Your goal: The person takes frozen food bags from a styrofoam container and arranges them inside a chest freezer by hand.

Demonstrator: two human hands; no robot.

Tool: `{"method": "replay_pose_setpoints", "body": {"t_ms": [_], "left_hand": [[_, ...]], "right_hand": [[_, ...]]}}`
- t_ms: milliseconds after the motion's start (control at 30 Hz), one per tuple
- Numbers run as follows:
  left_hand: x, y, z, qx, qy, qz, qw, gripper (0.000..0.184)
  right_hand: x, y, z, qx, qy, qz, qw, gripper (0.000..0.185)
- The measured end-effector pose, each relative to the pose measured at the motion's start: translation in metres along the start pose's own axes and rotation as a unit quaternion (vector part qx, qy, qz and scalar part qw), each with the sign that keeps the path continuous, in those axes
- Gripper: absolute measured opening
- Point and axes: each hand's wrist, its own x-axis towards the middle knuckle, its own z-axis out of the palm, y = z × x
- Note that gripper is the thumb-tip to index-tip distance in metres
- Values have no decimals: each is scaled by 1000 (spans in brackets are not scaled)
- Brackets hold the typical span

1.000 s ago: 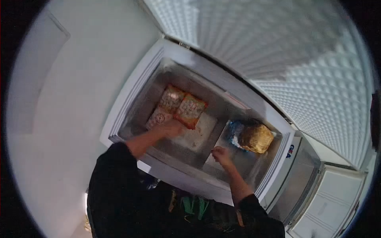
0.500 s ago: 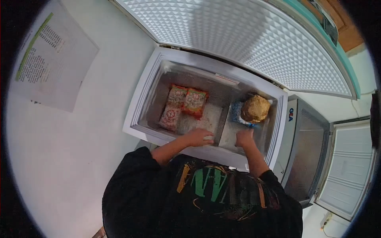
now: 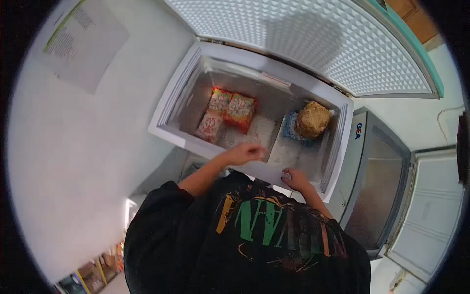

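Note:
My left hand hovers above the inner front edge of an open chest freezer. Motion smears its fingers, and I cannot make out anything in them. Close to the front rim is my right hand, its fingers curled together; what they hold, if anything, is hidden. Inside on the left lie red-and-clear food packs and a paler pack with a red print. A round, golden-brown woven-looking bundle rests on a blue-and-white patterned pack on the raised right-hand section.
The freezer lid stands raised at the back. A grey GEA unit is at the right, beside an open white door or lid. A printed sheet is on the white wall at the left.
Both hands have drawn back toward my body, from inside the freezer to its front edge. My right hand has moved away from the blue pack. The view has shifted slightly.

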Motion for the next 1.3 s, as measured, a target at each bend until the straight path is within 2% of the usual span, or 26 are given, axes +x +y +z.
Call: {"method": "replay_pose_setpoints", "body": {"t_ms": [67, 100, 133, 167, 200, 233, 267, 300, 333, 367, 400, 433, 467, 500, 600, 633, 700, 767, 900, 967, 1000, 1100, 1133, 1200, 1267, 1300], "left_hand": [[-2, 58, 2, -160, -72, 45, 983, 40], [-4, 67, 9, -293, -135, 117, 939, 39], [-7, 69, 14, -413, -187, 194, 870, 37], [1, 57, 20, -413, -97, 143, 894, 37], [6, 38, 35, -414, -3, 85, 906, 36], [10, 22, 62, -420, 36, 82, 903, 36], [20, 7, 88, -115, 126, 65, 983, 36], [31, -4, 107, 201, 193, 22, 960, 37], [29, -11, 117, 500, 222, -39, 836, 38], [16, 1, 136, 309, 249, -41, 917, 37], [5, 11, 158, 101, 271, -33, 957, 37], [-6, 12, 170, 99, 290, -45, 951, 37], [-16, 10, 176, 199, 261, -56, 943, 38], [-23, 7, 179, 298, 226, -69, 925, 39], [-44, -26, 183, 284, 298, -114, 904, 44], [-51, -26, 180, 284, 305, -121, 901, 44], [-64, -20, 174, 261, 291, -197, 899, 47], [-71, -10, 165, 242, 290, -203, 903, 47], [-80, -23, 145, 247, 309, -180, 901, 48], [-92, -34, 130, 251, 316, -189, 895, 47], [-98, -39, 124, 261, 328, -200, 886, 47], [-129, -63, 103, 222, 399, -110, 883, 43], [-137, -68, 98, 200, 407, -138, 881, 41], [-154, -72, 87, 198, 412, -93, 884, 41], [-164, -74, 77, 219, 387, -152, 883, 35], [-163, -74, 74, 225, 367, -139, 892, 35]], "right_hand": [[-7, -1, -11, -17, -5, -38, 999, 40], [-16, -11, -23, -27, -6, -53, 998, 37], [-18, -17, -29, -38, -11, -73, 997, 34], [-19, -9, -28, -48, -39, -97, 993, 34], [-22, 1, -26, -43, -18, -125, 991, 32], [-25, 10, -23, -32, 4, -153, 988, 30], [-33, 15, -25, -30, 4, -174, 984, 29], [-35, 21, -31, -29, 6, -195, 980, 28], [-34, 33, -32, -32, 12, -217, 975, 29], [-41, 44, -30, -33, 22, -237, 971, 29], [-47, 48, -29, -32, 4, -253, 967, 29], [-53, 46, -32, -43, 6, -210, 977, 29], [-56, 46, -34, -53, 14, -168, 984, 29], [-52, 54, -30, -54, 6, -186, 981, 29], [-34, 58, -20, -31, 1, -228, 973, 29], [-35, 41, -24, -28, 7, -218, 976, 28], [-29, 18, -27, -27, 10, -209, 978, 28], [-17, 1, -25, -13, 48, -186, 981, 29], [5, -19, -11, -47, 42, -174, 983, 34], [16, -13, 1, -85, -33, -180, 979, 43], [16, -13, 7, -88, -39, -162, 982, 49], [0, -36, 4, -120, -39, -115, 985, 61], [3, -29, 8, -105, -38, -106, 988, 62], [3, -30, 9, -84, -17, -77, 993, 64], [-4, -47, 7, -131, -40, -31, 990, 60], [-5, -42, 14, -120, -25, -13, 992, 60]]}}
